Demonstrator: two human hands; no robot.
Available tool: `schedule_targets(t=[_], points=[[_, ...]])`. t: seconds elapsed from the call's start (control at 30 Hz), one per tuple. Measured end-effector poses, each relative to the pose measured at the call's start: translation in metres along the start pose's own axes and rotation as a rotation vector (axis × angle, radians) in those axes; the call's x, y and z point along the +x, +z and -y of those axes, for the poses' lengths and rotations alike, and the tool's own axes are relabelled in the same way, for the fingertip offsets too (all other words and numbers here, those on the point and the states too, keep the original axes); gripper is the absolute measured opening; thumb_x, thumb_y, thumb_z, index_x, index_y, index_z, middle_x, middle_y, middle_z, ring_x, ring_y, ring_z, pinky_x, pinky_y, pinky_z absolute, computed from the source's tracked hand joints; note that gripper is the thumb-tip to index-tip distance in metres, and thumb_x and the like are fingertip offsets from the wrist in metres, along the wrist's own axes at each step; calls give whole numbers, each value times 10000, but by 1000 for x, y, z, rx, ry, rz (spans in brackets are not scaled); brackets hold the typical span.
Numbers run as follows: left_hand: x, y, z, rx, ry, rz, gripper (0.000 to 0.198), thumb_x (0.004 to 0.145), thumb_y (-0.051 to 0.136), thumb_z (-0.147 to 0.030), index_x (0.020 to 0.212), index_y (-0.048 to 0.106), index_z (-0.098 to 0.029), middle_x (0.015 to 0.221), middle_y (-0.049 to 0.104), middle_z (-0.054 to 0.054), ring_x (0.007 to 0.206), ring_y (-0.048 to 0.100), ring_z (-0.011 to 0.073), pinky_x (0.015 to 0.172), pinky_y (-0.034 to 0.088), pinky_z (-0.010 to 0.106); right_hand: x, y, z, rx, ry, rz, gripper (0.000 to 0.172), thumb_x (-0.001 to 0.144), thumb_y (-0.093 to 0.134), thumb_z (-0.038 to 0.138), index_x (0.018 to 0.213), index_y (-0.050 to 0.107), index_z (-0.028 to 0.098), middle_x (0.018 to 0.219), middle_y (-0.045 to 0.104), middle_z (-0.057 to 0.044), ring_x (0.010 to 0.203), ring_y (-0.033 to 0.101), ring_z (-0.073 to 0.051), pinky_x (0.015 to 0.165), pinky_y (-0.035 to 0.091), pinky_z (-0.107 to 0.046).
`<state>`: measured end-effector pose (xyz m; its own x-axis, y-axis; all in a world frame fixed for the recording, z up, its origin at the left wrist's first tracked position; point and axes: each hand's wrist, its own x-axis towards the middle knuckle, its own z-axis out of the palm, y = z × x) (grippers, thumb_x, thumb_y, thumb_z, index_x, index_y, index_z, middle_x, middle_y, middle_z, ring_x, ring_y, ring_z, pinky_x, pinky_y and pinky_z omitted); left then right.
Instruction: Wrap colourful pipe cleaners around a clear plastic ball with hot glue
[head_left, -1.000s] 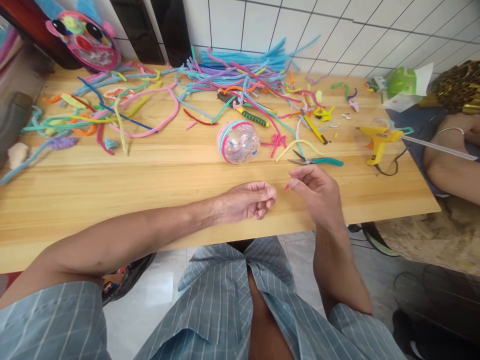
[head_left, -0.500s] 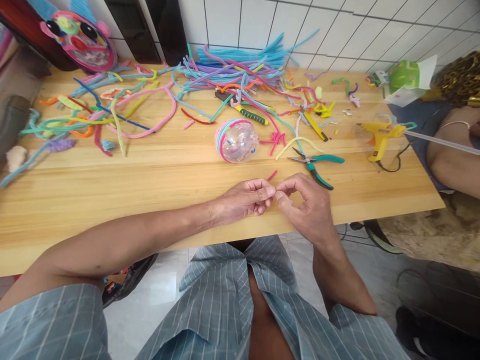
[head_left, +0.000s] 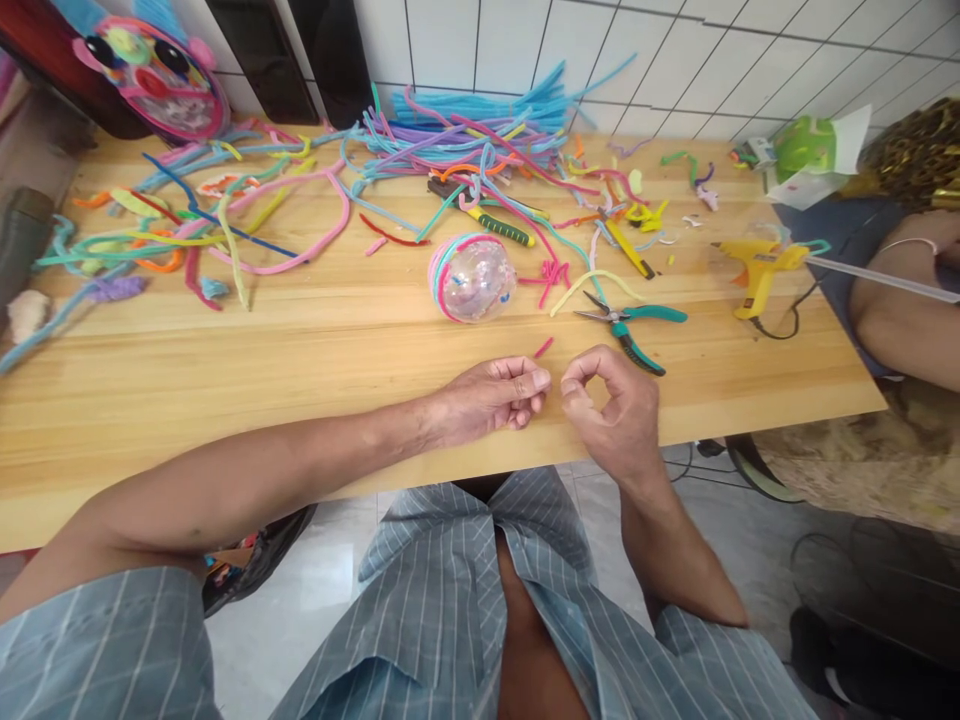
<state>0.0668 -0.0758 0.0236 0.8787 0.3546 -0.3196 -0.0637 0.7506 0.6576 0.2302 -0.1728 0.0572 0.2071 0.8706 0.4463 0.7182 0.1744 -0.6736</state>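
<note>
My left hand (head_left: 499,395) is closed in a pinch over the table's front part; whatever sits between thumb and forefinger is too small to name. A short gap away, my right hand (head_left: 613,405) also pinches, thumb against forefinger in a ring, and I cannot make out anything in it. A short pink pipe cleaner piece (head_left: 544,347) lies just beyond the fingers. Farther back sits a clear ball (head_left: 480,280) wrapped on its left side with pink and turquoise pipe cleaner. Green-handled pliers (head_left: 626,322) lie open beyond my right hand.
Pipe cleaners (head_left: 457,140) are heaped at the back. Loose ones (head_left: 285,265) spread to the left, near a decorated face (head_left: 161,80). A yellow-handled tool (head_left: 502,228), a yellow cutter (head_left: 628,248) and a yellow glue gun (head_left: 761,272) lie about. Another person's arm (head_left: 907,310) shows at right.
My hands have parted slightly: the right fingertips moved a little to the right, off the left ones. The left hand holds its place and its pinch.
</note>
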Motion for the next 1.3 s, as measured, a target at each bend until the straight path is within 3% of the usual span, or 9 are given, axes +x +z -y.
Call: schedule_targets(t=[0.27,0.43,0.57,0.77,1.0,1.17,1.3], points=[[0,0,0,-19,12,2,647,628,1092,-588,819,665,-141,676,683,-41,526,594,41,529,453,161,-2,3,1,-46,-105,-13,175,889,653,104,835,640,270,758,700,31,685,655,-164,684,542,-324],[0,-1,1,-34,23,21,618,629,1103,-553,811,684,-137,660,684,-37,537,595,44,533,450,156,-1,5,2,-87,-155,-22,223,862,632,61,794,605,271,726,680,36,671,655,-159,672,528,-314],[-1,1,-1,-37,16,30,598,662,1087,-562,805,689,-139,654,676,-43,533,599,41,527,441,148,1,8,0,-46,-110,-45,220,838,623,62,778,587,270,720,682,43,660,653,-154,663,526,-304],[-1,2,-3,-41,-23,30,615,647,1087,-584,808,693,-139,675,694,-37,522,615,42,527,465,145,-1,7,-2,30,-44,-42,161,942,621,138,848,643,266,779,729,28,710,694,-162,699,561,-310],[-1,1,1,-25,4,24,624,630,1097,-577,819,701,-132,673,694,-28,535,617,48,528,453,148,-2,12,0,-45,-68,-36,189,841,604,113,756,570,278,704,663,35,657,630,-165,664,525,-319],[-1,-1,1,1,-34,6,573,745,1023,-592,848,725,-113,682,700,0,542,610,62,527,456,180,14,-11,-36,-47,13,-162,175,878,555,155,757,555,281,699,604,37,658,582,-179,673,477,-350],[-3,1,0,27,-8,-11,459,769,1004,-443,862,664,-149,708,704,-20,534,598,63,529,451,204,40,-49,-86,-185,73,-445,116,845,623,178,823,603,291,773,619,16,718,598,-208,718,492,-383]])
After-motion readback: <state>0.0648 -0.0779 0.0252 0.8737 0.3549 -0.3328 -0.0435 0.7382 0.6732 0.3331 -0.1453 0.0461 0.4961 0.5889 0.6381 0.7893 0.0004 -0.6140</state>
